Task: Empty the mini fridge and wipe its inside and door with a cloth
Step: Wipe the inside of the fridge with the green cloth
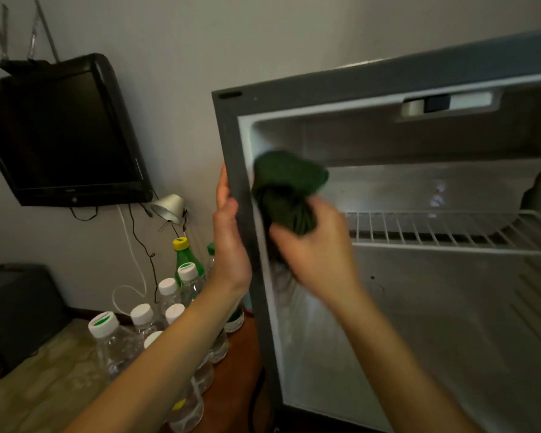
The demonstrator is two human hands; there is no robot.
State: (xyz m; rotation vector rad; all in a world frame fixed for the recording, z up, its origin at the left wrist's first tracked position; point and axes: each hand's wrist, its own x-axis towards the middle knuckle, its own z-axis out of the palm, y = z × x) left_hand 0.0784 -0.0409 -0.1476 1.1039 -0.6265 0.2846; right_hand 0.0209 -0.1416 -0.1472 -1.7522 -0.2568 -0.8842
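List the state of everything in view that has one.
fridge: open, no items seen inside
shelf: in place, bare
cloth: bunched, against the left inner wall
right hand: grips the cloth
left hand: holds the fridge's left edge
water bottles: capped, upright, outside the fridge
green bottle: capped, upright
television: screen dark

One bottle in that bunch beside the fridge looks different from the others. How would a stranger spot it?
Find the open mini fridge, whose left edge the left hand grips; bottles stand on the surface just left of it. At the back of that group, under the small silver lamp, is the green bottle: tinted green with a yellow cap, while its neighbours are clear.
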